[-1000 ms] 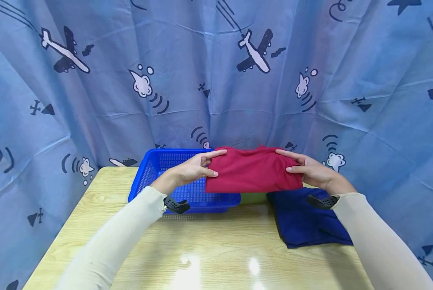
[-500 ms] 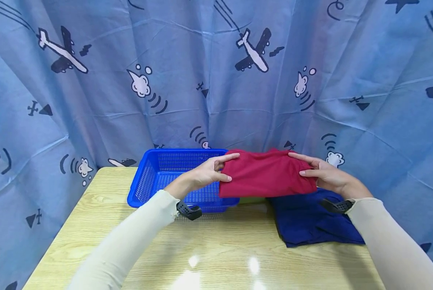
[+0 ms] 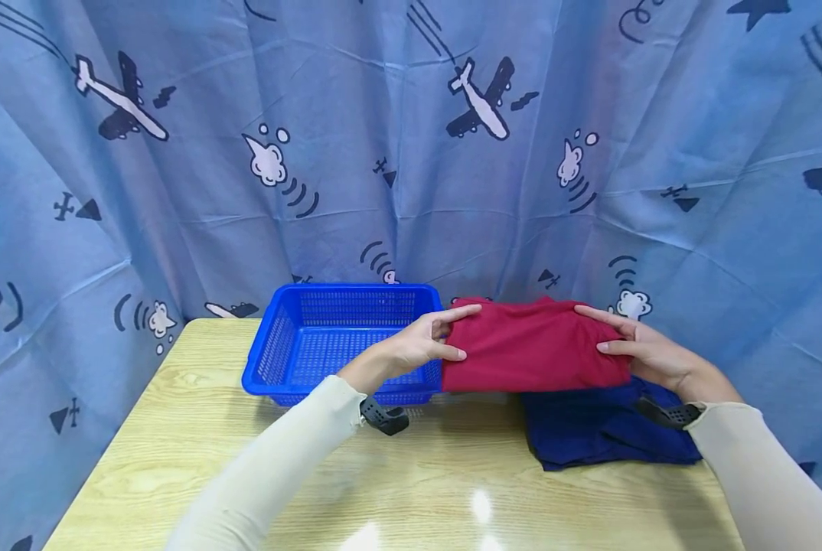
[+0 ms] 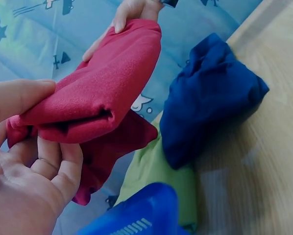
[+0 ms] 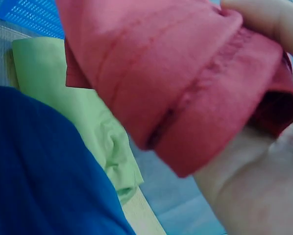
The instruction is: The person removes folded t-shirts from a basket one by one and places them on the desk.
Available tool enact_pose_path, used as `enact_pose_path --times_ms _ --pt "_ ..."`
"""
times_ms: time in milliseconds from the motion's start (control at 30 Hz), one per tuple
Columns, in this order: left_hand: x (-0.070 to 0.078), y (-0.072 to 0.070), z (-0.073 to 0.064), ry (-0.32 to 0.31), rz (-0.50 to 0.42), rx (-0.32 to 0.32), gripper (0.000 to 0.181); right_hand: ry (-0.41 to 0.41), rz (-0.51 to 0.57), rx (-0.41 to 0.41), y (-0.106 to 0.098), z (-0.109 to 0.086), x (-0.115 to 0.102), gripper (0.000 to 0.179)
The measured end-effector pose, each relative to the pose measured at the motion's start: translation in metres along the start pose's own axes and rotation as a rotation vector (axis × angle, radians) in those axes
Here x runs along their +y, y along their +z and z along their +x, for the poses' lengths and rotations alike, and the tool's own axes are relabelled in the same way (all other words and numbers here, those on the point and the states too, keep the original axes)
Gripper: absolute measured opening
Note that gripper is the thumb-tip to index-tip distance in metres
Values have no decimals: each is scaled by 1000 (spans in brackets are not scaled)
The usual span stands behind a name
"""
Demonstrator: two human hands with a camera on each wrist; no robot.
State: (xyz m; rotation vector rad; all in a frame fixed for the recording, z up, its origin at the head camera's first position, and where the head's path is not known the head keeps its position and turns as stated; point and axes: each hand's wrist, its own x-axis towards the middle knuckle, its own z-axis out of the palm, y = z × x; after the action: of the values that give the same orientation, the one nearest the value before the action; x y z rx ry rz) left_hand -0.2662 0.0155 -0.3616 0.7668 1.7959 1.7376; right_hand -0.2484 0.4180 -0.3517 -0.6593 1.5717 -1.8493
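My left hand [image 3: 418, 343] pinches the left end of a folded red shirt [image 3: 521, 344], thumb on the near face and fingers behind and below. At its other end my right hand [image 3: 659, 356] grips the cloth in the same way. The shirt is held up level, just right of the blue basket, and overlaps a folded navy garment [image 3: 597, 432] in the head view. Stitched hem lines show on the red cloth in the right wrist view. A folded lime-green garment [image 5: 78, 107] lies between basket and navy garment, hidden behind the red shirt in the head view.
A blue perforated plastic basket [image 3: 273, 337] stands at the back of the wooden table [image 3: 177, 413], nothing visible inside it. A blue curtain [image 3: 356, 153] with airplane prints hangs right behind the table. The navy garment lies near the table's right edge.
Both hands have carried the red shirt to the right and slightly down, away from over the basket. More of the basket's right side now shows. The basket and navy garment stay put.
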Motion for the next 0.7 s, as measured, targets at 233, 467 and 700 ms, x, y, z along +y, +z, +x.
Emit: enact_pose_path --times_ms 233,467,700 --pt "-5 12 4 2 10 -3 78 -9 21 -42 -3 -14 3 67" --pt "-11 20 6 -11 -13 -9 79 -8 31 -43 -9 -22 10 68" --pt "-19 29 9 -40 -33 -11 79 3 18 -41 -12 -32 19 69"
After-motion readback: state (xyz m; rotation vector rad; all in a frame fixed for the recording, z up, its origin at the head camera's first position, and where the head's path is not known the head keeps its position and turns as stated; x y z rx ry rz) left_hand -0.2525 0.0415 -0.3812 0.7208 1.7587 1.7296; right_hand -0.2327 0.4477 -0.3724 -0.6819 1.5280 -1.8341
